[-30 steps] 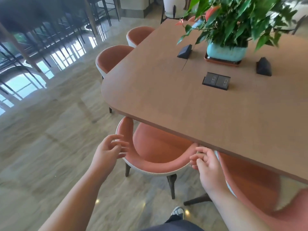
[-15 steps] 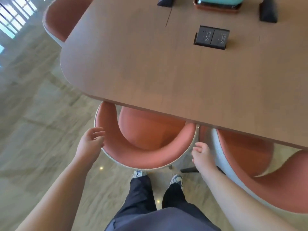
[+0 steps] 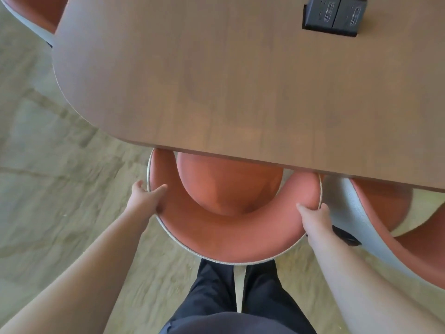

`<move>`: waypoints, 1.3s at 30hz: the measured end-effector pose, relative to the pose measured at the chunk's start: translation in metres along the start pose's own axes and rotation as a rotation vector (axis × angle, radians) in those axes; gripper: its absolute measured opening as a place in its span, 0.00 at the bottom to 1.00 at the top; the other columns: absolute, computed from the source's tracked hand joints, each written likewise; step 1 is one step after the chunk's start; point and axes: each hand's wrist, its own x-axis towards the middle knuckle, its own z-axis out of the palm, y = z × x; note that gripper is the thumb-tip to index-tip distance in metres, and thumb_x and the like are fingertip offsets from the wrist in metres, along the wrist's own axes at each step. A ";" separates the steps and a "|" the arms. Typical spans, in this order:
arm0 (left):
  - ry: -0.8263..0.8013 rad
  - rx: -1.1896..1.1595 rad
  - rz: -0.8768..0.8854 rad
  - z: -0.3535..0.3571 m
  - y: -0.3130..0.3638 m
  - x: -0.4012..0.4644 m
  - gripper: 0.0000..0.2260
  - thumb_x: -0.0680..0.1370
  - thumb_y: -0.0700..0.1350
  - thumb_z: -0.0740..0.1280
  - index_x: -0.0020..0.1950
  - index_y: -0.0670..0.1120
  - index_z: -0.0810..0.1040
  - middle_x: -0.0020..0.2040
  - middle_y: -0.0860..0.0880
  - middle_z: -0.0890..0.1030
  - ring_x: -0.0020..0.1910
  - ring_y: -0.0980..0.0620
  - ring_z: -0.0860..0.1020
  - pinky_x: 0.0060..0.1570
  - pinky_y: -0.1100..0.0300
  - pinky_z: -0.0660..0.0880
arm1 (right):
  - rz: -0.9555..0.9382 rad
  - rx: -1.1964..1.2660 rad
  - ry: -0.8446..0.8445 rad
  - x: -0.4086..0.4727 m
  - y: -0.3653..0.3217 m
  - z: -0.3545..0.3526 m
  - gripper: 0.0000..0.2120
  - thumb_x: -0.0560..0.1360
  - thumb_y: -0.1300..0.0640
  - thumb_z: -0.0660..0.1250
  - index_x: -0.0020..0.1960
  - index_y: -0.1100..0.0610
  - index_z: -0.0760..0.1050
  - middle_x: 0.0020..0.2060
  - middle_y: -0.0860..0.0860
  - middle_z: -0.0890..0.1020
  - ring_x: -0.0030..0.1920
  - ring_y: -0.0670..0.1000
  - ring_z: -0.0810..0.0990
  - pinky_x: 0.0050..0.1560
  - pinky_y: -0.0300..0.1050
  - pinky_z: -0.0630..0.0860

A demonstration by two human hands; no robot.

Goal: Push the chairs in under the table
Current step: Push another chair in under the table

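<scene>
The table [image 3: 240, 80] edge is overhanging the front of the middle chair [image 3: 228, 232], closing off room above its seat. The right-hand chair [image 3: 361, 225] is standing just beside it, leaving only a narrow gap where the right hand [image 3: 315, 218] is gripping. Open floor [image 3: 60, 189] is lying beyond the left hand [image 3: 147, 201].

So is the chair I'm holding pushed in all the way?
Only partly: the chair has its seat front under the table, backrest outside.
</scene>
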 end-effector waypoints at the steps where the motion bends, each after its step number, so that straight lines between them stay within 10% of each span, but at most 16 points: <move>1: -0.032 -0.004 -0.020 0.004 0.002 0.009 0.39 0.74 0.55 0.77 0.79 0.48 0.64 0.70 0.42 0.76 0.63 0.39 0.80 0.60 0.38 0.80 | 0.026 0.017 0.019 0.004 -0.002 0.004 0.42 0.73 0.46 0.74 0.80 0.57 0.58 0.73 0.58 0.73 0.67 0.64 0.75 0.67 0.61 0.73; 9: 0.063 0.031 0.017 0.026 0.004 0.049 0.24 0.69 0.51 0.81 0.60 0.50 0.74 0.51 0.49 0.82 0.51 0.42 0.82 0.50 0.47 0.81 | 0.078 0.065 0.067 0.037 -0.004 0.013 0.46 0.67 0.45 0.79 0.77 0.58 0.62 0.72 0.57 0.75 0.66 0.63 0.77 0.68 0.62 0.73; 14: 0.101 0.096 0.087 0.026 0.000 0.051 0.18 0.73 0.50 0.77 0.58 0.50 0.74 0.47 0.54 0.80 0.42 0.52 0.79 0.34 0.58 0.73 | -0.017 0.033 0.098 0.039 0.004 0.015 0.30 0.70 0.48 0.76 0.68 0.55 0.71 0.61 0.54 0.81 0.53 0.59 0.79 0.56 0.53 0.74; 39: 0.107 0.159 0.205 0.058 -0.012 0.039 0.13 0.75 0.49 0.73 0.55 0.48 0.73 0.47 0.52 0.81 0.43 0.50 0.80 0.39 0.53 0.75 | -0.052 0.094 0.102 0.059 0.017 -0.019 0.22 0.74 0.52 0.73 0.66 0.56 0.73 0.58 0.54 0.83 0.54 0.59 0.82 0.62 0.60 0.78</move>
